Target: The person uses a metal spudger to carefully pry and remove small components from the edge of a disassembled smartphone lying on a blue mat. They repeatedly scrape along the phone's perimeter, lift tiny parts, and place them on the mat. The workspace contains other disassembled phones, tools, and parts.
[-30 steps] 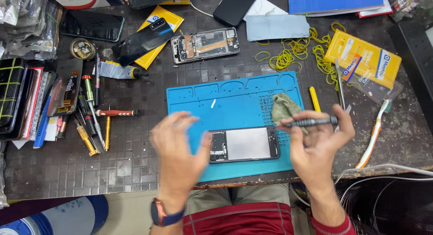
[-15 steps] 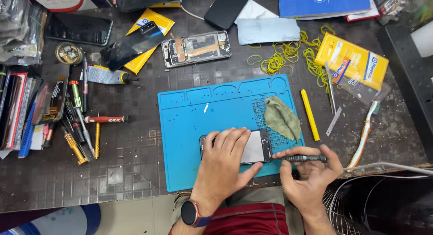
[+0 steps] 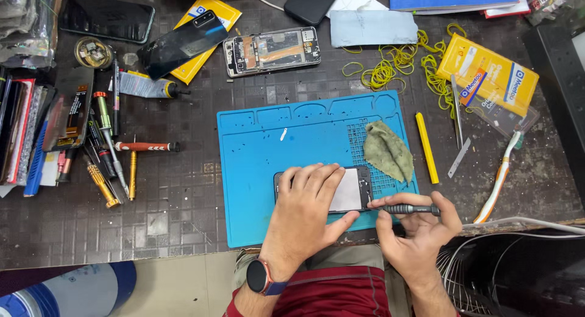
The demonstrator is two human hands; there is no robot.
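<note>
A phone (image 3: 351, 191) with its back off lies on the near part of a blue work mat (image 3: 262, 152). My left hand (image 3: 304, 213) lies flat on the phone and covers its left half. In my right hand (image 3: 420, 225) is a dark screwdriver (image 3: 407, 209), held level with its tip at the phone's right end. A crumpled green cloth (image 3: 387, 149) rests on the mat just beyond the phone.
Several screwdrivers (image 3: 113, 158) and tools lie at the left. An opened phone (image 3: 271, 50), a dark phone (image 3: 183, 43), yellow rubber bands (image 3: 390, 70), a yellow box (image 3: 487, 79), a yellow pry stick (image 3: 426, 147), tweezers (image 3: 457, 116) and a toothbrush (image 3: 496, 180) surround the mat.
My left hand came down flat onto the phone. My right hand lowered the screwdriver from above the cloth to the phone's right end. The view shifted slightly.
</note>
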